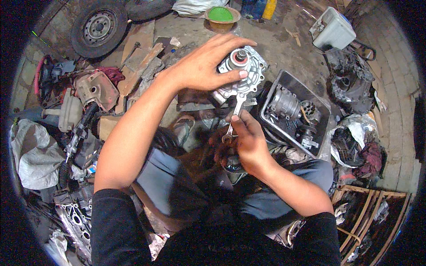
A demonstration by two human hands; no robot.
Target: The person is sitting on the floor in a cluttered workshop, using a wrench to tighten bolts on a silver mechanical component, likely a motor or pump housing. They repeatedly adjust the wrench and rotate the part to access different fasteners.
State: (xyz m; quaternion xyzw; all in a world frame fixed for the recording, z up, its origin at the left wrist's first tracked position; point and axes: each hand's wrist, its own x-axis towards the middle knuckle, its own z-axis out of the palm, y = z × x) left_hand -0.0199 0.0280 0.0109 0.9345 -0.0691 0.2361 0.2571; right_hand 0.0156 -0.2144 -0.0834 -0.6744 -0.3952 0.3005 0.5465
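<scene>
A silver metal compressor [253, 73] with a shaft standing up from its round front sits ahead of me. My left hand [208, 62] wraps over its left side, thumb and fingers spread around the shaft end. In my right hand [248, 137] is a combination wrench [238, 104], gripped along its handle. The wrench's upper end meets the compressor's near edge, where a bolt would be too small to make out. Its other end shows below my fingers.
To the right stands a grey bin [295, 84] holding metal parts, one of them another compressor [285, 104]. A wheel [98, 27] lies at the far left, and a bowl with a green sieve [220, 15] at the back. A white plastic box [333, 29] is at the far right.
</scene>
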